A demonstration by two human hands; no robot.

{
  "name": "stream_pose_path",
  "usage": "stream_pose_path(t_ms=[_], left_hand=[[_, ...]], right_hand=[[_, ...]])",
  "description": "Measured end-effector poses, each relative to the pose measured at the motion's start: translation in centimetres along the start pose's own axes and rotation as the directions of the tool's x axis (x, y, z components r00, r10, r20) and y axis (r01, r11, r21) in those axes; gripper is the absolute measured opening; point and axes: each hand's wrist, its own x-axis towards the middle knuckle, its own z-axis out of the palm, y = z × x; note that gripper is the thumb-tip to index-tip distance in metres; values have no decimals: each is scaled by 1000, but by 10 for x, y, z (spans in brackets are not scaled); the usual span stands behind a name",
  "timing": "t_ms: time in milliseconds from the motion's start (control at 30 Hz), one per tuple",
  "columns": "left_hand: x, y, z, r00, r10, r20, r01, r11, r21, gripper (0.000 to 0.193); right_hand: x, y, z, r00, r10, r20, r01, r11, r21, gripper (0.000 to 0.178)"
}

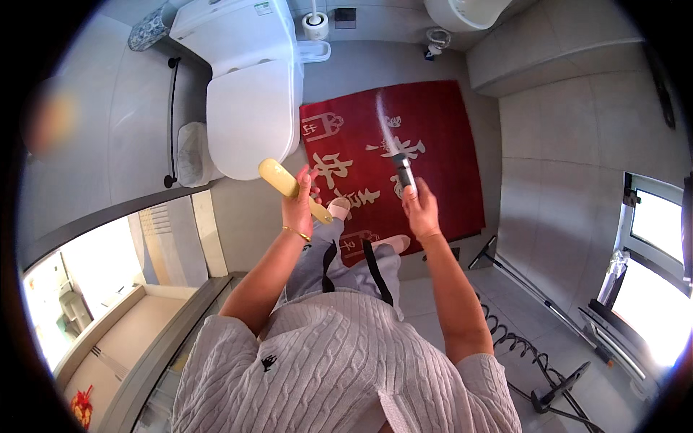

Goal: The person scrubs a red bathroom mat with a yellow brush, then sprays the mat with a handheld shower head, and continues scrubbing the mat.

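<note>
My left hand (pixel 297 206) is closed around a yellow scrub brush (pixel 276 177), its smooth back facing up and any bristles hidden. The wide end points toward the toilet. My right hand (pixel 421 211) grips a grey and white handheld sprayer (pixel 403 170) pointed away from me. A thin stream of water (pixel 385 119) leaves its nozzle over the red floor mat (pixel 446 173), which carries pale printed characters. The mat lies flat beyond my feet, one slipper (pixel 339 206) at its near left edge.
A white toilet (pixel 253 119) with its lid down stands left of the mat. Near it are a toilet brush holder (pixel 315 27) and a small bin (pixel 193 155). At lower right lie a black coiled hose (pixel 516 339) and a long-handled squeegee (pixel 534 287). A washbasin (pixel 468 11) is at the far side.
</note>
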Motion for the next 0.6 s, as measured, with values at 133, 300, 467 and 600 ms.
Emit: stream_pose_path(t_ms=[133,300,467,600], left_hand=[[6,10,-1,1000,-4,24,4,1000,2,58],[8,20,-3,1000,4,16,-4,1000,4,55],[3,16,-11,999,32,-40,-32,999,-1,49],[-12,9,-12,996,54,-75,-54,999,-4,52]], right_hand=[[-21,-17,35,997,-30,75,35,997,-67,54],[-31,-41,57,984,-54,173,47,998,44,54],[-33,-35,62,959,-32,283,4,995,97,52],[-36,-24,66,964,-150,221,137,988,76,54]])
